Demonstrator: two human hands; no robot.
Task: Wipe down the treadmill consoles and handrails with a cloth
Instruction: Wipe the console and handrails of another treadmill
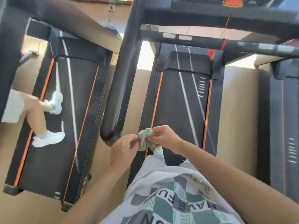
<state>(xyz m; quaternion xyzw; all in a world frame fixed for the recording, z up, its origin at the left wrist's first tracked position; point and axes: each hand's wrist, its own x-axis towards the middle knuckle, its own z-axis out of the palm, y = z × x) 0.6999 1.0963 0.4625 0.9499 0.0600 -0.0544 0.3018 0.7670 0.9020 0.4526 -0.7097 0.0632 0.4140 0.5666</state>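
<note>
Just beside the handrail (119, 88) end, both hands' fingers (159, 132) clamp the cloth (145, 139) — bunched between them.

Left grip (123, 149) and right grip (166, 137) meet (curled fingers of both pinch cloth (145, 139)).

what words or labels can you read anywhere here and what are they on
"HAVE FU": large letters, upside down in this view, on the T-shirt; what follows is unclear.
Small print elsewhere on the same shirt: too blurred to read.
Logo on the middle treadmill's motor cover: too blurred to read.
Markings on the console at the top: too blurred to read.
</note>
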